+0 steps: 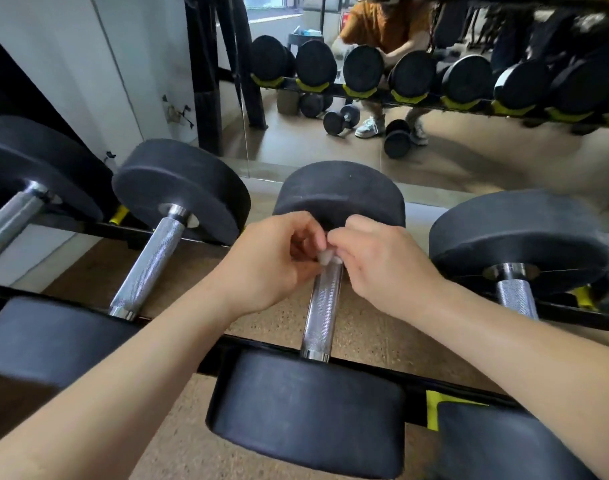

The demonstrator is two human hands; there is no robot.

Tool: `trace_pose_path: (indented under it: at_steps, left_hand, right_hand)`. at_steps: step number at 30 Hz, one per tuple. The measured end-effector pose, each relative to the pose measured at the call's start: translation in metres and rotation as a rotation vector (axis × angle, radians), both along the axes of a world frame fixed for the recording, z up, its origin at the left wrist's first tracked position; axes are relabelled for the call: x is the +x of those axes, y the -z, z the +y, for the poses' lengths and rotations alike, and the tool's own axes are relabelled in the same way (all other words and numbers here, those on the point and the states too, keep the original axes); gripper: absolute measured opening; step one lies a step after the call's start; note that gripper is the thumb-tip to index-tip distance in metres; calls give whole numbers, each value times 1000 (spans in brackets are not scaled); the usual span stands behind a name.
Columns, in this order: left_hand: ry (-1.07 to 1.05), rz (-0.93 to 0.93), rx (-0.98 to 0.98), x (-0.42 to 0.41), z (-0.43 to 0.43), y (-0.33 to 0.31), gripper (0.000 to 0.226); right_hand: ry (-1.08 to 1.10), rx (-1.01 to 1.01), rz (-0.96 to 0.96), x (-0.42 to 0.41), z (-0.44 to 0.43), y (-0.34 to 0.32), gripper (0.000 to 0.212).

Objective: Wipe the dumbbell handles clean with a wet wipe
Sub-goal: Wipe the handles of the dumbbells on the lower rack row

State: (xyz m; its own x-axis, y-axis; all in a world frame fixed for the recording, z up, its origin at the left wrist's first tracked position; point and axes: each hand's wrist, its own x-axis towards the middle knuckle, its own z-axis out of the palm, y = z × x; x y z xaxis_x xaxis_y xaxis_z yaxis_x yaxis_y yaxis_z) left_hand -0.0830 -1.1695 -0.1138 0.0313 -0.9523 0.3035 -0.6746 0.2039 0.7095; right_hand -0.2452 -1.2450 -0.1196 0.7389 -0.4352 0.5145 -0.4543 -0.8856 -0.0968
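As both hands meet over the middle dumbbell point(310, 410) on the rack point(216, 358), the curled fingers point(306, 237) of the left hand point(271, 261) and right hand point(382, 265) pinch a wadded wet wipe point(325, 257) against the far end of its knurled steel handle point(322, 306), just beside the black weight head point(337, 192).

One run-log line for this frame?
left hand: pinches wet wipe | right hand: pinches wet wipe | place: middle dumbbell handle, far end
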Motion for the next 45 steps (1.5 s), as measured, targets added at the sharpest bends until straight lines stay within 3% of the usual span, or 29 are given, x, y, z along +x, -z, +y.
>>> trace_pose_path:
  at_steps: [3, 7, 11, 16, 18, 19, 22, 23, 25, 27, 31, 36, 40, 43, 45]
  left_hand:
    - [-48, -95, 47, -2, -7, -1, 11]
    - [-27, -201, 99, -5, -2, -4, 8]
    - [-67, -93, 93, -6, 11, -7, 14]
    - [-108, -75, 181, -12, 30, -16, 14]
    - [-168, -77, 154, -18, 45, -25, 8]
    - [-203, -81, 140, -23, 55, -28, 10]
    - [-291, -204, 196, -42, 86, -28, 47]
    - [-323, -282, 234, -50, 92, -24, 59]
    - [-393, -331, 291, -65, 99, -13, 69]
    - [-478, -250, 272, -75, 101, -4, 68]
    - [-595, -156, 190, -83, 105, 4, 75]
    - [-649, -191, 143, -88, 102, 9, 67]
    - [-671, -192, 143, -89, 98, 9, 67]
    - [-687, -220, 187, -89, 97, 9, 72]
    - [-683, -259, 234, -91, 98, 7, 81]
  right_hand:
    - [20, -9, -36, 0, 6, 5, 12]
    - [-93, -20, 118, -16, 15, 5, 7]
    - [35, -80, 84, -1, -1, -3, 28]
    - [-107, -102, 107, -11, 14, 12, 17]
    - [-50, -65, 43, -7, -3, 4, 20]
    - [-33, -44, 4, -4, -6, 2, 22]
    - [-207, 11, 100, -6, 5, 11, 25]
    - [-281, 15, 158, -8, 8, 13, 23]
    - [-221, 10, 183, -6, -2, 4, 9]
    - [-137, 25, 131, -3, -11, 0, 8]
    - [-392, 60, 228, -9, 13, 12, 9]
    - [-209, 94, 142, -2, -6, 0, 16]
    - [-267, 283, 151, -8, 11, 1, 9]
    - [-183, 281, 54, -3, 3, -4, 10]
    - [-248, 320, 132, -5, 10, -3, 11]
